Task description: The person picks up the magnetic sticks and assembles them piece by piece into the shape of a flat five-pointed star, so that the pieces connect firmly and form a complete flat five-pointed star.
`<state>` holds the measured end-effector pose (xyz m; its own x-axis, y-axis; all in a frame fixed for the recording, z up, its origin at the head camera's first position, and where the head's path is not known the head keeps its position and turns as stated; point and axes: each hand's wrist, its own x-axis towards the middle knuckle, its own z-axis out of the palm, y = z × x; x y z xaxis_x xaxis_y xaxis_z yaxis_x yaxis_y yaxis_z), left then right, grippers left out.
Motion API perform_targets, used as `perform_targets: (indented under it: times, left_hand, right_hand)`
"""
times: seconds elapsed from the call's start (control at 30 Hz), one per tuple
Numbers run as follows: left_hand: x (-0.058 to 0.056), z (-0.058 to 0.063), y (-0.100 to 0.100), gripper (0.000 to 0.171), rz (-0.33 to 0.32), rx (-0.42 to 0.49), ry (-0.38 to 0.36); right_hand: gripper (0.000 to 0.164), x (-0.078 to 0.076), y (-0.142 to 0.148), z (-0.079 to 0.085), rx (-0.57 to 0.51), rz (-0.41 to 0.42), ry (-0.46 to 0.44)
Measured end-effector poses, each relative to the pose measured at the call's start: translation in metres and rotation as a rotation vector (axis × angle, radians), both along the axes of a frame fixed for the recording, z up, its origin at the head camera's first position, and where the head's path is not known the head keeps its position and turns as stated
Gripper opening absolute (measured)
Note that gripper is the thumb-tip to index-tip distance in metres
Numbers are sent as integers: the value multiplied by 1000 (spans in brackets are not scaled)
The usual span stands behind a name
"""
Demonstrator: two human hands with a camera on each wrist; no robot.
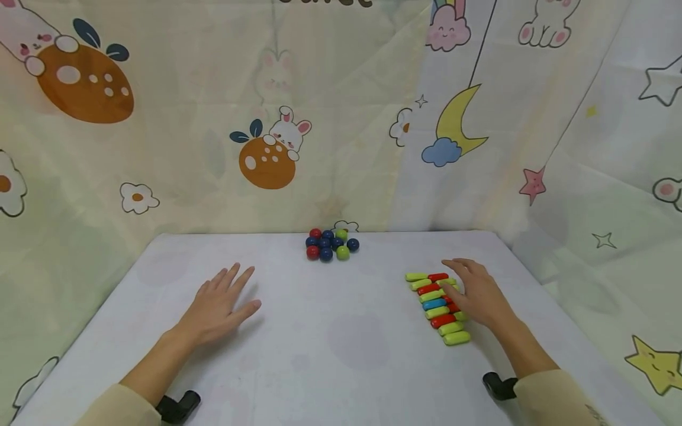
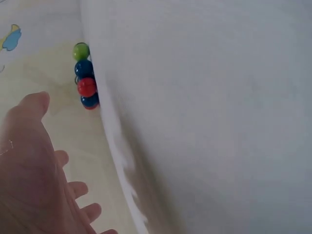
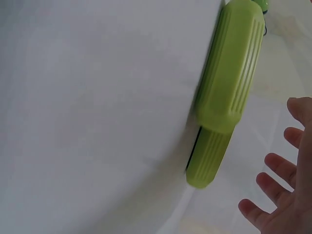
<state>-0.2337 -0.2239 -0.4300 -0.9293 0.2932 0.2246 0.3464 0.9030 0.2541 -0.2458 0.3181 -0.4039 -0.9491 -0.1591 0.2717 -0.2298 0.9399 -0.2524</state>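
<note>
Head view: dark lettering [image 1: 364,3], cut off at the top of the backdrop [image 1: 341,65], cannot be read; marks on the right sleeve [image 1: 551,393] are too small to decipher. The backdrop is printed with rabbits, stars and a moon. On the white counter [image 1: 288,378], red, green and blue rods [image 1: 434,304] are lined up at right, beads [image 1: 325,243] clustered at far centre. Nothing is grasped by the hands: the left hand [image 1: 217,307] is spread at left, the right hand [image 1: 476,294] loosely extended over the rods.
</note>
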Motion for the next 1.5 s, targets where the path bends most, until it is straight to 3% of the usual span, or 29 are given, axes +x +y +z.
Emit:
perform_targets:
  times: [0.3, 0.6, 1.0, 1.27, 1.5]
  left_hand:
    - [-9, -2, 18, 78, -27, 24, -52]
    - [-20, -10, 35, 76, -39, 114, -109]
    - [-38, -19, 58, 79, 7, 135, -140]
    - [-49, -21, 79, 79, 31, 154, -204]
    - [-60, -22, 96, 76, 71, 162, -197]
  right_hand:
    - [53, -8, -14, -2, -32, 16, -34]
    - [52, -20, -30, -4, -55, 10, -146]
    - [50, -35, -41, -6, -12, 14, -206]
    - [45, -42, -46, -7, -9, 36, -242]
    - [39, -47, -51, -6, 30, 59, -240]
